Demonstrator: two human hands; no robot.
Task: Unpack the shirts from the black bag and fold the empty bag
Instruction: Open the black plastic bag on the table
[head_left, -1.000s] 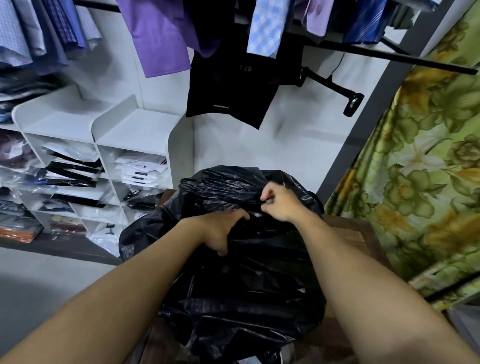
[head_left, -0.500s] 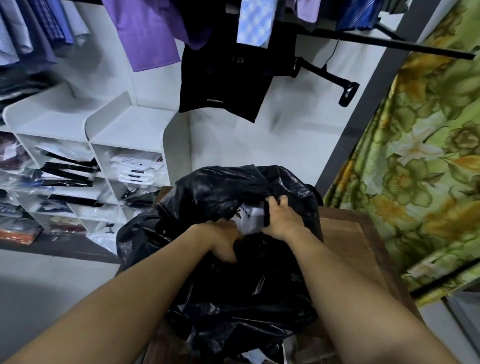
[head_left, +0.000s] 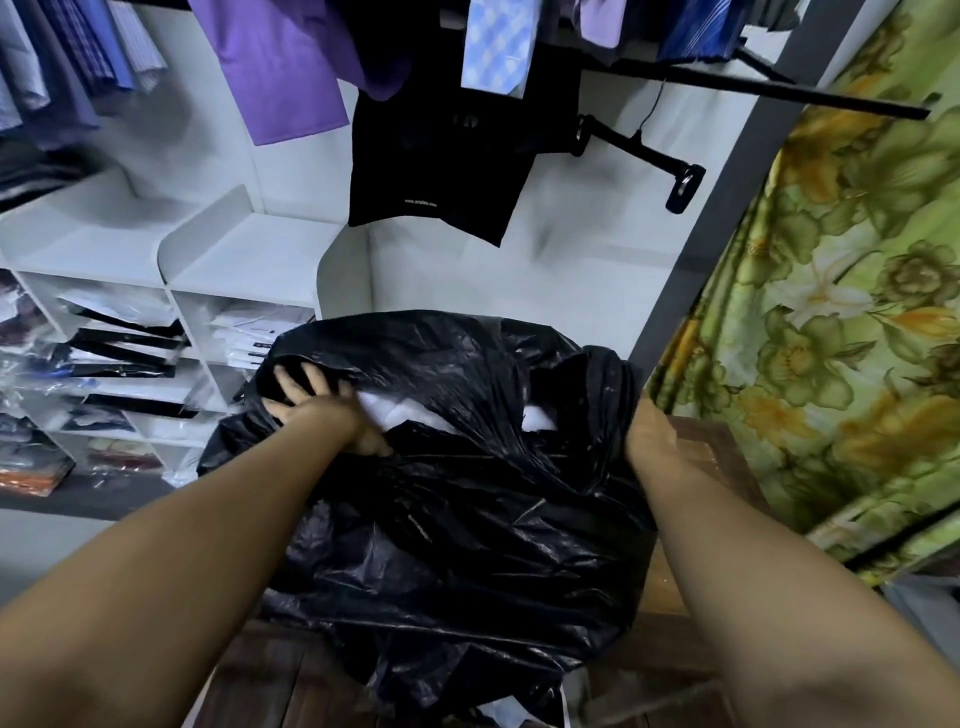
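A big black plastic bag (head_left: 467, 519) stands on a dark wooden table (head_left: 711, 467), its mouth pulled wide. White packed shirts (head_left: 400, 415) show inside the opening. My left hand (head_left: 311, 410) reaches into the mouth at the left, fingers spread flat against the inner wall of the plastic. At the right edge of the mouth my right hand (head_left: 649, 441) holds the bunched rim; its fingers are hidden behind the plastic. The bag's lower part hides the rest of its contents.
White cubby shelves (head_left: 249, 260) with packed shirts stand to the left. Shirts and a black garment (head_left: 436, 171) hang above, with a black hanger arm (head_left: 639, 150) jutting out. A green floral curtain (head_left: 831, 338) closes the right side.
Both hands worked at the knotted top, then moved apart. The mouth has spread wide, my left hand went inside to the left, my right to the right rim, and white shirts came into view.
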